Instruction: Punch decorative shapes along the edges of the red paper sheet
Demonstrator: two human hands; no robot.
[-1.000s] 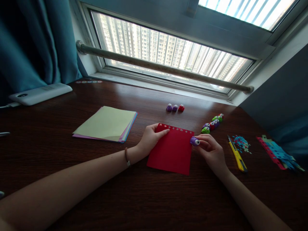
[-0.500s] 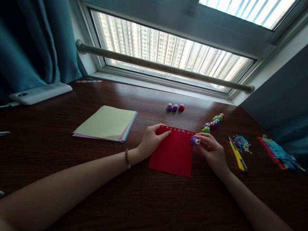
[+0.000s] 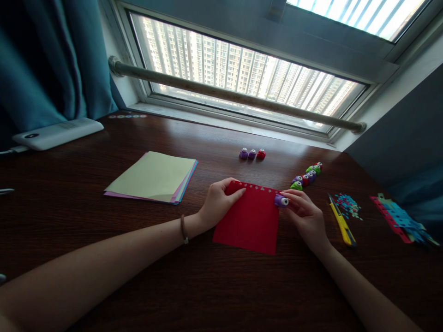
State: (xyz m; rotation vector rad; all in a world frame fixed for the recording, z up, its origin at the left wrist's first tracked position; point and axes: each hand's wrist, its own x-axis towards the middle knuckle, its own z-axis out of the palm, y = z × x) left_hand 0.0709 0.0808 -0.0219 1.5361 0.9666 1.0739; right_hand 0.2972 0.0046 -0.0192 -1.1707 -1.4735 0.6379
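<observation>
I logged the right hand (image 3: 306, 216) clamped on the purple punch (image 3: 281, 200) at two o'clock on the red sheet (image 3: 249, 223), and the left hand (image 3: 217, 203) flat at ten o'clock. I judged that weak pinning could skew the punched row (image 3: 256, 187).

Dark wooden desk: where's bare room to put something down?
Bare wood: between the pastel paper stack and three small plastic punches, and nearside of the red paper sheet. Crowded: right, around the yellow utility knife.

Square red paper sheet (image 3: 249, 221) flat, frame centre, punched holes along top edge; small purple plastic punch (image 3: 281, 200) at its right edge.
</observation>
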